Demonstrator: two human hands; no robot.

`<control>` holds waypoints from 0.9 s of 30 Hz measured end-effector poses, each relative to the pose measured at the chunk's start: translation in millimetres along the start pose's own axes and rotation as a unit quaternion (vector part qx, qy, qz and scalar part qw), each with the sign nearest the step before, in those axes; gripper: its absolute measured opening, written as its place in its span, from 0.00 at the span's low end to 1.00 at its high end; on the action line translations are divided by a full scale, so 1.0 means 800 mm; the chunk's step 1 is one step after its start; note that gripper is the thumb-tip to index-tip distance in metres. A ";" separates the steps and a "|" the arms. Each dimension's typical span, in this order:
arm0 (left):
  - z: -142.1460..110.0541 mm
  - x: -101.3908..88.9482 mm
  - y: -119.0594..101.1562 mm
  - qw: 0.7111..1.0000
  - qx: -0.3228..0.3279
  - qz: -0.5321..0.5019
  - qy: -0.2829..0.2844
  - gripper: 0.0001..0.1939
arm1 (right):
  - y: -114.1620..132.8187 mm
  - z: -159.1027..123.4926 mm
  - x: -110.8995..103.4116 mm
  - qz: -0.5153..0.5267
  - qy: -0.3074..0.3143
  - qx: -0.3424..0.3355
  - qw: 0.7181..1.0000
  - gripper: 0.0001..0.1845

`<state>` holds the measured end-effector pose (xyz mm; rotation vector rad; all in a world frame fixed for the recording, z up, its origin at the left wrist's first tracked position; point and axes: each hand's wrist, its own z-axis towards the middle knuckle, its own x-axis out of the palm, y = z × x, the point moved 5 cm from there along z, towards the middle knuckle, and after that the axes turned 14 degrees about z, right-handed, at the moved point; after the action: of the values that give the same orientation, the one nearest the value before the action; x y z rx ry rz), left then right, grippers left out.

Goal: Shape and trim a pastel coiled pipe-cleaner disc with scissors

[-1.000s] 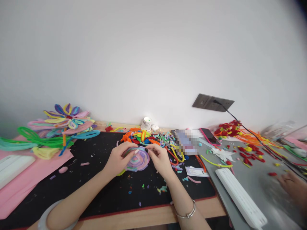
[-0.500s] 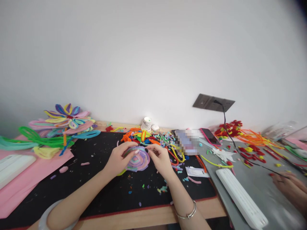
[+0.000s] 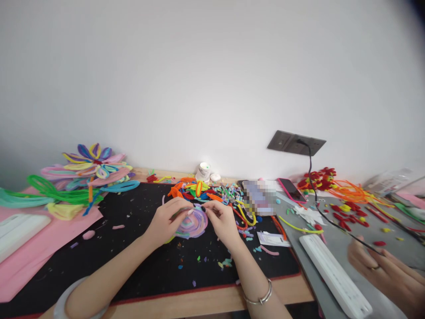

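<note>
A round coil of pastel pipe cleaners (image 3: 191, 225), mostly purple with pink and blue, lies nearly flat over the black mat between my hands. My left hand (image 3: 170, 219) is closed at its upper left, thumb and fingers pinched on the edge. From the upper right, my right hand (image 3: 219, 218) pinches the rim between thumb and fingertips. A bit of yellow-green shows under the coil by my left hand. The exact spot that the fingertips grip is too small to make out.
Coloured pipe cleaners (image 3: 199, 188) and cut scraps lie behind my hands on the black mat (image 3: 133, 266). Pipe-cleaner flowers (image 3: 96, 164) stand left. Phones, a white paper cup (image 3: 203, 172) and a long white case (image 3: 335, 274) are around. Another person's hand (image 3: 381, 270) works at right, near a black cable (image 3: 310, 168).
My hands stay almost in place on the coil, with small finger shifts at its upper edge. The other person's hand has moved left, and a red piece now lies beside it.
</note>
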<state>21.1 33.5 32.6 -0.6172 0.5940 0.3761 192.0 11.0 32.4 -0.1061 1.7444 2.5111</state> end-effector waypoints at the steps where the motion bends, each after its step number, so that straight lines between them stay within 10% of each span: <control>1: 0.000 0.000 0.000 1.000 -0.001 0.001 -0.002 0.06 | 0.000 0.000 0.000 -0.007 0.000 -0.005 1.000 0.09; 16: -0.003 0.000 0.004 0.999 -0.031 -0.009 -0.018 0.05 | 0.010 -0.003 0.000 -0.097 0.047 -0.112 0.988 0.12; 27: 0.002 -0.006 0.004 0.997 -0.063 -0.017 -0.044 0.04 | 0.003 -0.004 0.004 -0.006 0.056 -0.063 0.996 0.17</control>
<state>16.5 35.8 35.4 -0.7276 0.4781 0.4097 188.8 7.1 33.0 -0.2681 1.6150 2.6535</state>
